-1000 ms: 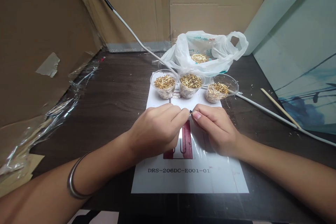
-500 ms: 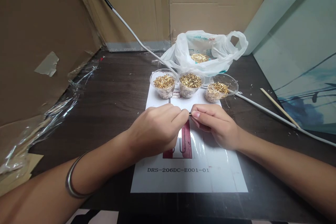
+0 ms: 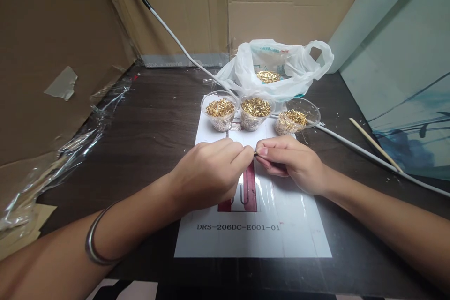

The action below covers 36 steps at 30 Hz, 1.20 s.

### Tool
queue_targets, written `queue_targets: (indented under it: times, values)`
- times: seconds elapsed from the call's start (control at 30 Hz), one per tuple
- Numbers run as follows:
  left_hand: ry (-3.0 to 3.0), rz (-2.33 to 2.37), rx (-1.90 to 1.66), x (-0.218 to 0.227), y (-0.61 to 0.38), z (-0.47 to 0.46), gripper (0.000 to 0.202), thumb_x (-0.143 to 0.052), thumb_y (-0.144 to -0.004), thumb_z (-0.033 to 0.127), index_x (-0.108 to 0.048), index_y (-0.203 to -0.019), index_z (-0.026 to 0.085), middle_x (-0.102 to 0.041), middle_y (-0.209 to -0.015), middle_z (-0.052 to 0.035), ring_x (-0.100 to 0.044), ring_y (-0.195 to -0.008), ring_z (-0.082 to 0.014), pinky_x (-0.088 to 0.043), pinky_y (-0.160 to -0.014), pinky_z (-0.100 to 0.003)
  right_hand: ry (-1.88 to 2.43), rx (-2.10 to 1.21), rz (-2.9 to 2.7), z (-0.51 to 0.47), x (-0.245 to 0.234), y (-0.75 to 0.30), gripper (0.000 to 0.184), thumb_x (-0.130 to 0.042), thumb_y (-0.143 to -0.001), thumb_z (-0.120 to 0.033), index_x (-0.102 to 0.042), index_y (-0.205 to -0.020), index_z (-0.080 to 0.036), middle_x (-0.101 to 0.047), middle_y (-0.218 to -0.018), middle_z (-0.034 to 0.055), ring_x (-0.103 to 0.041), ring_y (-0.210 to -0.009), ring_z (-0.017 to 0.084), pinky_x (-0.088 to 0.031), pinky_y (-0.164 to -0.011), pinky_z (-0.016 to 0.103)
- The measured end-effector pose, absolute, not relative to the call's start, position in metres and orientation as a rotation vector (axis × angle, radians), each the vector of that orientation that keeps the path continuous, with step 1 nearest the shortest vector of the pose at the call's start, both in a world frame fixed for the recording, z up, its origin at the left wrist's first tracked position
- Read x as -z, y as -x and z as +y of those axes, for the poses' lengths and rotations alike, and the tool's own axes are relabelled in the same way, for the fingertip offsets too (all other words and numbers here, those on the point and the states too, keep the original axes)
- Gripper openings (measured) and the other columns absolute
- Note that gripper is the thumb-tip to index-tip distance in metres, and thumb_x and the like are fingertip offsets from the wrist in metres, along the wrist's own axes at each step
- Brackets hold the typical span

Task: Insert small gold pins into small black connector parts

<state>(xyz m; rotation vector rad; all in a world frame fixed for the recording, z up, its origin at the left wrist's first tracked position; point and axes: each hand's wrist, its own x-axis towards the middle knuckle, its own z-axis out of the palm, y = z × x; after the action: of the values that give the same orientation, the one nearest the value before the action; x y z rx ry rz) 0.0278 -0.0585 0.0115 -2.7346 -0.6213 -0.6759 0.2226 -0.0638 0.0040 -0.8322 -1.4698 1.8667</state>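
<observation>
Dark table [image 3: 158, 117] held my sheet [image 3: 302, 239]; left hand [image 3: 207, 173] and right hand [image 3: 293, 161] pinched a tiny pin [image 3: 255, 153] between fingertips over its middle; best kept level, pressed gently.

Three clear plastic cups of gold pins [image 3: 255, 113] and a white plastic bag [image 3: 277, 68] are blocking the far side; the dark wooden table [image 3: 154, 122] is lying open leftward, crumpled clear film [image 3: 66, 150] edging it.

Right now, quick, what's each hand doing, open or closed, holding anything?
Left hand: closed, fingertips pinched on a small dark piece where both hands meet.
Right hand: closed, pinching the same piece from the other side; what it is cannot be told.
</observation>
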Motion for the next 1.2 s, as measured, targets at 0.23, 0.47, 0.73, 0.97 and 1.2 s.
queue_targets:
  times: [0.23, 0.47, 0.73, 0.97, 1.2]
  values:
    - [2.743, -0.593, 0.659, -0.012, -0.027, -0.057, 0.023, -0.041, -0.084, 0.005, -0.053, -0.068, 0.016, -0.05, -0.058, 0.0005, -0.043, -0.052, -0.0131, -0.03, -0.045, -0.028, 0.856, -1.914, -1.464, -0.062, -0.007, -0.222, 0.036, -0.047, -0.088, -0.022, -0.039, -0.053, -0.019, -0.033, -0.046, -0.0066, -0.023, -0.042, 0.006, -0.021, -0.041, 0.023]
    - [2.77, -0.733, 0.74, -0.011, -0.028, -0.056, 0.026, -0.046, -0.088, 0.008, -0.061, -0.068, 0.016, -0.055, -0.055, 0.0006, -0.047, -0.051, -0.0129, -0.033, -0.047, -0.028, 0.846, -1.807, -1.428, -0.065, 0.0, -0.221, 0.035, -0.047, -0.091, -0.027, -0.04, -0.058, -0.018, -0.033, -0.049, -0.0064, -0.024, -0.045, 0.007, -0.02, -0.043, 0.023]
    - [2.923, -1.002, 1.224, -0.009, -0.033, -0.053, 0.014, -0.061, -0.088, 0.015, -0.068, -0.075, 0.015, -0.071, -0.067, 0.0018, -0.061, -0.054, -0.0084, -0.046, -0.054, -0.02, 0.853, -1.673, -1.515, -0.068, 0.006, -0.225, 0.032, -0.046, -0.094, -0.032, -0.043, -0.065, -0.018, -0.035, -0.055, -0.0042, -0.03, -0.05, 0.01, -0.021, -0.046, 0.025]
    - [3.099, -1.061, 1.266, -0.008, -0.035, -0.055, 0.017, -0.053, -0.088, 0.008, -0.068, -0.08, 0.012, -0.071, -0.073, -0.0003, -0.062, -0.063, -0.0091, -0.047, -0.061, -0.019, 0.822, -1.589, -1.58, -0.067, 0.008, -0.226, 0.032, -0.043, -0.096, -0.031, -0.043, -0.067, -0.018, -0.035, -0.058, -0.0036, -0.032, -0.054, 0.011, -0.024, -0.05, 0.028]
    - [3.449, -1.42, 1.082, -0.012, -0.034, -0.059, 0.026, -0.038, -0.096, 0.018, -0.053, -0.075, 0.016, -0.058, -0.061, 0.0042, -0.05, -0.052, -0.0068, -0.041, -0.052, -0.019, 0.837, -1.397, -1.683, -0.068, 0.009, -0.225, 0.033, -0.043, -0.097, -0.031, -0.038, -0.066, -0.019, -0.035, -0.059, -0.0036, -0.032, -0.056, 0.011, -0.025, -0.054, 0.029]
